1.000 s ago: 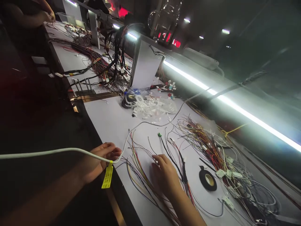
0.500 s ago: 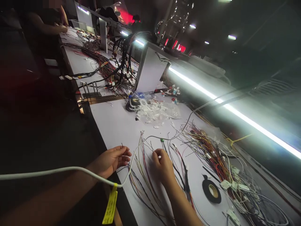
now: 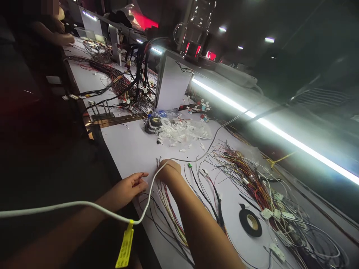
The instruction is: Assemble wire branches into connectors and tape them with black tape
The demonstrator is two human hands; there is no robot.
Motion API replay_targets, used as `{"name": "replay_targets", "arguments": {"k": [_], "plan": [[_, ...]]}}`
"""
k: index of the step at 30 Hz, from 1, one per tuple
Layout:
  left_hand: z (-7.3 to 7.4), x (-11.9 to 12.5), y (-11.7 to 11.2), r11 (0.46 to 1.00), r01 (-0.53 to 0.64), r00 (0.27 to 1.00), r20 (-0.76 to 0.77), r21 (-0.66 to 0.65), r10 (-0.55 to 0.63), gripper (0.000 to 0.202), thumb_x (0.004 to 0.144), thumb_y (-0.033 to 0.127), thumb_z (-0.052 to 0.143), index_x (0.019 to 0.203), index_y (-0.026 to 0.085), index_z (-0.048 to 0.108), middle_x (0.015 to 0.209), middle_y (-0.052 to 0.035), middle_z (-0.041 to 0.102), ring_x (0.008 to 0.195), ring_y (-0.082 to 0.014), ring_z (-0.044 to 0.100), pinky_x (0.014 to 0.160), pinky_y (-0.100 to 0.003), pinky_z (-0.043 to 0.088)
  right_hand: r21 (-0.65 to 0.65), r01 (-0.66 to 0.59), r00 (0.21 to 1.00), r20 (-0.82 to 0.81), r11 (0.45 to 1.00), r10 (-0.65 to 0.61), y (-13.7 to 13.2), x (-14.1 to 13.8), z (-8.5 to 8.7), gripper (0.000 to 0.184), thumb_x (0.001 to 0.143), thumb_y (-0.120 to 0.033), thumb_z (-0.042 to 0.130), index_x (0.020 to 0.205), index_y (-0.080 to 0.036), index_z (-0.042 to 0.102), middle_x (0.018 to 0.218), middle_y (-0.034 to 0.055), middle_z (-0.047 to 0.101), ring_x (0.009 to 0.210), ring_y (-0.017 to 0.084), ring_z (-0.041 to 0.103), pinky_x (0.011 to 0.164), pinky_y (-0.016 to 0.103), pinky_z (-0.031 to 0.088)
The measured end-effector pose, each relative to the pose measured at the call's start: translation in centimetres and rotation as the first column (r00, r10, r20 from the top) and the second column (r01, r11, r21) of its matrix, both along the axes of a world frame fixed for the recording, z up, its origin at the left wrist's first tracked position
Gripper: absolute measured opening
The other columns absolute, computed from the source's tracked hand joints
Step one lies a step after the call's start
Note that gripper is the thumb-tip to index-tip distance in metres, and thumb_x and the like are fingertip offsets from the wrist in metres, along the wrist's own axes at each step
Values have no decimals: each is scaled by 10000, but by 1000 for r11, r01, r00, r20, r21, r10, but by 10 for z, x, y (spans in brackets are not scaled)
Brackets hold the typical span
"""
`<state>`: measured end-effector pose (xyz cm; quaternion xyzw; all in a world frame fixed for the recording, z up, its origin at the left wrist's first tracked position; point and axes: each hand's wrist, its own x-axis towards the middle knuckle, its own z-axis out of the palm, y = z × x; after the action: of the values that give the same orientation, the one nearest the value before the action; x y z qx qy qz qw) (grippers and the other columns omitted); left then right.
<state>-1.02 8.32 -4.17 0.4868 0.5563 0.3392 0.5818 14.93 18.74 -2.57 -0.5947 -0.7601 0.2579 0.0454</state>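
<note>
My left hand (image 3: 135, 186) is at the table's near left edge, thumb and fingers slightly curled and apart. I see nothing clearly held in it, and the loop of a white cable (image 3: 151, 186) passes just to its right. My right hand (image 3: 170, 168) bends down over the upper ends of a loose bunch of coloured wires (image 3: 171, 213). Its fingers are hidden behind the hand and the white cable, so their grip does not show. Bare wire tips (image 3: 158, 161) stick out beside it. Dark wires (image 3: 159, 218) lie below my left hand.
A yellow tag (image 3: 125, 246) hangs from the white cable. To the right lie a sleeved harness (image 3: 220, 211), black tape roll (image 3: 251, 222) and wire heap (image 3: 256, 186). White connectors on plastic (image 3: 185, 132) lie farther back. A person (image 3: 47, 33) stands at the far left.
My right hand has moved left, from the right side of the coloured wires to over their ends. My left hand has shifted slightly and its fingers have changed shape. The view has shifted a little.
</note>
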Motion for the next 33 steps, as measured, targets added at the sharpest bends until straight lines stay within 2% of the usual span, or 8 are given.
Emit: {"name": "replay_targets", "arguments": {"k": [6, 11, 14, 19, 22, 26, 29, 33], "plan": [[1, -7, 4, 833, 3, 855, -433, 553, 285, 470, 767, 391, 649, 1214, 245, 626, 1244, -95, 588, 1164, -309, 500, 1046, -437, 339, -30, 20, 991, -135, 999, -24, -16, 14, 6, 119, 759, -235, 595, 662, -183, 639, 673, 78, 675, 745, 233, 668, 650, 304, 463], [20, 22, 30, 976, -25, 994, -100, 217, 48, 419, 786, 475, 648, 1102, 202, 681, 1050, -79, 696, 936, -254, 627, 850, -340, 486, -65, -8, 931, -364, 998, -16, -32, 29, 14, 189, 893, -261, 458, 963, -166, 606, 698, 15, 684, 611, 124, 648, 563, 198, 452], [25, 44, 43, 996, 24, 943, 329, 81, -49, 366, 837, 456, 613, 1078, 187, 674, 987, -68, 716, 947, -215, 638, 882, -312, 482, -84, 7, 854, -517, 996, -50, -37, 31, 18, 238, 930, -274, 431, 1064, -157, 588, 720, 14, 676, 596, 114, 635, 559, 196, 462], [23, 61, 50, 980, -121, 752, 630, -158, 194, 116, 848, 224, 643, 924, 141, 668, 903, -72, 718, 815, -149, 668, 797, -254, 518, 133, -123, 833, -525, 983, 175, -57, 52, 19, 290, 850, -168, 553, 1120, -240, 628, 1077, 28, 666, 926, 145, 630, 807, 251, 482], [24, 62, 49, 931, -260, 671, 645, -257, 365, 88, 885, 149, 577, 923, 121, 651, 939, -106, 717, 905, -166, 678, 824, -267, 526, 62, 8, 818, -575, 998, 29, -70, 74, 8, 308, 824, -156, 548, 1115, -218, 630, 1034, 45, 663, 829, 142, 641, 766, 278, 501], [19, 64, 43, 848, -329, 580, 619, -416, 529, 132, 910, 145, 536, 924, 144, 668, 981, -89, 706, 914, -157, 667, 823, -287, 521, -319, 292, 470, -773, 902, -426, -73, 102, -6, 250, 781, -246, 598, 1016, -164, 606, 809, 28, 649, 653, 142, 633, 634, 285, 513], [9, 66, 38, 866, -420, 652, 574, -271, 496, 98, 871, 158, 611, 899, 163, 704, 1069, -59, 686, 971, -131, 625, 843, -212, 474, -404, 361, 250, -827, 841, -504, -72, 114, -10, 323, 761, -311, 627, 1048, -179, 560, 867, 29, 644, 745, 164, 658, 703, 317, 528], [8, 60, 38, 904, -419, 705, 597, -84, 382, 116, 805, 204, 703, 916, 175, 719, 967, -12, 669, 727, -65, 579, 661, -137, 448, -140, 482, 487, -778, 865, -397, -75, 118, -14, 318, 752, -263, 601, 1063, -194, 603, 1030, 71, 646, 944, 200, 625, 827, 355, 494]]}}
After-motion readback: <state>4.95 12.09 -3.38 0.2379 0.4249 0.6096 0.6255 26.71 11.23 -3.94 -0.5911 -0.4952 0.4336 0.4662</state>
